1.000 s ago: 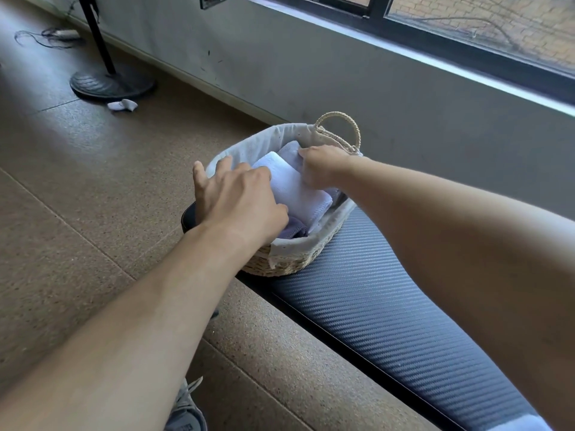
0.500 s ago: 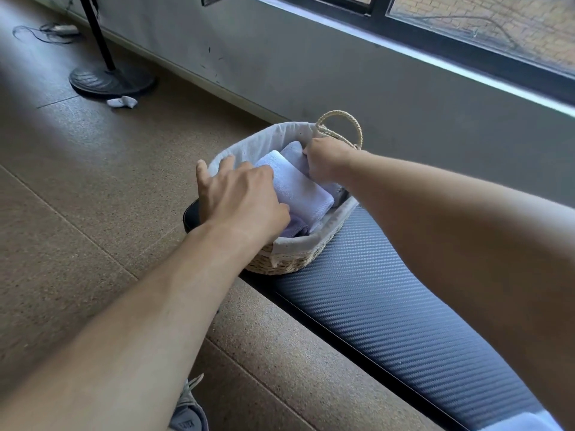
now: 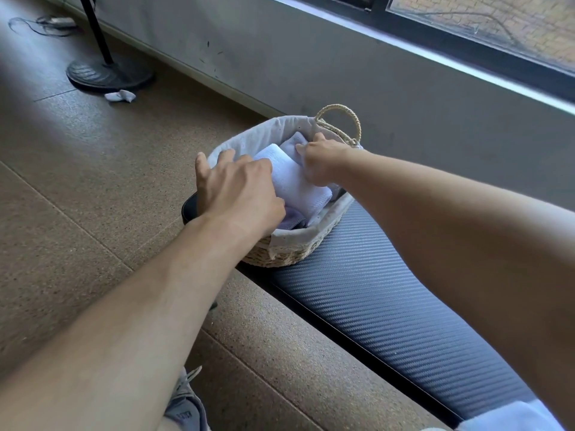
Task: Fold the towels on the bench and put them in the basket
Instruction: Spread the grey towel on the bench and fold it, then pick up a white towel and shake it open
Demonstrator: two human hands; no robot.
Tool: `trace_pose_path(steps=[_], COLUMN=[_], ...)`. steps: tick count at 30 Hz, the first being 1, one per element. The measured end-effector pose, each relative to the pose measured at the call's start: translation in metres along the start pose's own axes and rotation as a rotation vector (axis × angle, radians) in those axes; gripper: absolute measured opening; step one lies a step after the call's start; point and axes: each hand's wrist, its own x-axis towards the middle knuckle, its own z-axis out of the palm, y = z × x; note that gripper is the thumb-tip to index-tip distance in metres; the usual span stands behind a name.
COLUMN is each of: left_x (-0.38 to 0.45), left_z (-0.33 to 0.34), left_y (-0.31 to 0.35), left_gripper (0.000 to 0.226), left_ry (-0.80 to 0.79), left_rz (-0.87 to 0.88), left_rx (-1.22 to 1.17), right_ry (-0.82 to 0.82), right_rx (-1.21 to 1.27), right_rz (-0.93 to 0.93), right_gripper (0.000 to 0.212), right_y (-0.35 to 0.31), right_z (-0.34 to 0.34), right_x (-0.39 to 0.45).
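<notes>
Over the wicker basket [image 3: 289,255] at the end of the tabletop [image 3: 389,293], little had changed since a moment before: my right hand [image 3: 322,161] had crept slightly toward the far rim by the handle [image 3: 340,121]. My left hand [image 3: 238,194] lay spread, palm down, pressing the near edge of the folded white towel [image 3: 298,185]. My right hand curled closed, fingertips pinching that towel's far end. A lavender towel [image 3: 292,143] sat beneath, inside the cloth liner.
</notes>
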Motion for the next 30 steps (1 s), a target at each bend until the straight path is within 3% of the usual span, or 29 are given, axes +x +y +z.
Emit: trace_pose_path(steps=[8,11,18,21,26,30], left_x=[0.001,-0.002,-0.018,-0.028,-0.055,-0.07], left_z=[-0.001,-0.003,0.001,0.008,0.029,0.047], left_y=[0.0,0.006,0.05,0.072,0.106,0.12], left_gripper=[0.045,0.043,0.045,0.036,0.045,0.05], left_ry=[-0.031,-0.04,0.055,0.08,-0.107,-0.267], left_rz=[-0.01,0.002,0.233,0.39,0.57,0.643], left_rx=[0.029,0.088,-0.047,-0.203,-0.313,-0.293], right_ry=[0.36,0.506,0.742,0.668,0.223,-0.085], right_rx=[0.067,0.158,0.457,0.508,0.537,0.584], right_rz=[0.019,0.009,0.075,0.191,0.394,0.438], right_gripper=[0.033,0.045,0.038,0.031,0.021,0.038], right_y=[0.019,0.032,0.061,0.079,0.112,0.121], right_z=[-0.021,-0.026,0.0,0.019,0.061,0.093], right_x=[-0.031,-0.057,-0.163,-0.205,-0.258,-0.287])
